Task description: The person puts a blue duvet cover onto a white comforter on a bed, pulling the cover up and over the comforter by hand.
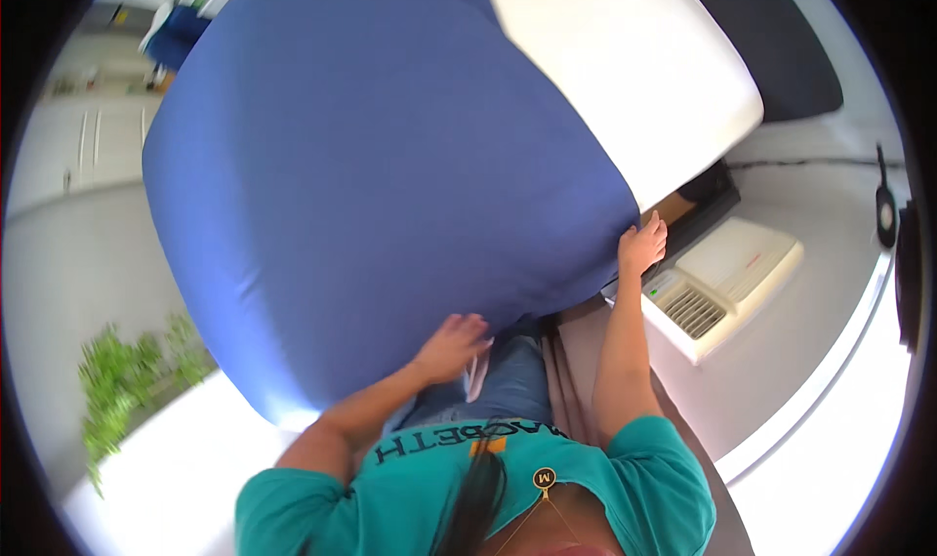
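Blue sheet (390, 156) covering the near end of the mattress (634, 68), stretched to its near right corner. Could spring back off that corner, judging by the tension, since only fingertips hold it. Right hand (641, 246) raised at the corner, fingers curled, pinching the sheet's edge. Left hand (451, 346) flat along the near edge, fingers spread, pressing the fabric.

Blue sheet (390, 165), centre of frame: woven cloth, matt, smooth and pulled taut, few creases. Mattress (634, 68), upper right: white, matt, soft-looking cover. White appliance (722, 278), right of centre: hard plastic, slight sheen, ribbed grille. Floor (810, 331), right: pale, smooth, faintly glossy. Plant (127, 380), lower left: leafy green, rough texture.
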The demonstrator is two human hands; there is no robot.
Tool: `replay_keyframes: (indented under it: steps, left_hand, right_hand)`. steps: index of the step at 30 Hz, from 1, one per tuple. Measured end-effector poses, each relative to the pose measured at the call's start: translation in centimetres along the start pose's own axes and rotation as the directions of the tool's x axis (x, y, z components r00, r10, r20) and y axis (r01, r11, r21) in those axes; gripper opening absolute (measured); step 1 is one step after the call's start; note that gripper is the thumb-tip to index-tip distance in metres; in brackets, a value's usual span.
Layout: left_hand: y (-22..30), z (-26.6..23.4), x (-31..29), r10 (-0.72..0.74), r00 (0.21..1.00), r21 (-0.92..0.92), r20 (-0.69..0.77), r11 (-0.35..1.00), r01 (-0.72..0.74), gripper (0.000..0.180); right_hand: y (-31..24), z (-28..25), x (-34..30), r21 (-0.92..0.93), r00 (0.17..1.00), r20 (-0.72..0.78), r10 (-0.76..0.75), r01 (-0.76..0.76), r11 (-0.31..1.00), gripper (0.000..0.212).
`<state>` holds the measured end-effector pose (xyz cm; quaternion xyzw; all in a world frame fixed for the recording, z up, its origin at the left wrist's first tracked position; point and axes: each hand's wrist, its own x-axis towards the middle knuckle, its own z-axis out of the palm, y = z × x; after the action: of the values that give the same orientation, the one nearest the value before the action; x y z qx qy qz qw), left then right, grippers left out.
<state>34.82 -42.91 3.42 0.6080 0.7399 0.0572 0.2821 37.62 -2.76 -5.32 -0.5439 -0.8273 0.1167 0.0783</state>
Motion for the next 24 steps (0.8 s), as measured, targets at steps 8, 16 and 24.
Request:
replay_keyframes:
  steps: [8, 16, 24]
  left_hand:
    - [-2.3, 3.9, -24.0, -0.784, 0.612, -0.033, -0.109, 0.618, 0.786, 0.040]
    - [4.4, 9.1, -33.8, -0.947, -0.085, -0.497, 0.309, -0.238, 0.835, 0.039]
    - [12.5, 16.3, -33.5, -0.905, -0.104, -0.618, 0.412, -0.361, 0.698, 0.042]
  right_hand:
    - [-5.4, 0.5, -10.2, -0.048, 0.770, 0.630, -0.102, 0.169, 0.984, 0.089]
    - [-15.2, -0.9, -10.3, 0.041, 0.797, 0.309, -0.519, 0.534, 0.845, 0.081]
    - [-9.8, -4.2, -14.2, -0.266, 0.390, 0.842, -0.373, 0.902, 0.341, 0.096]
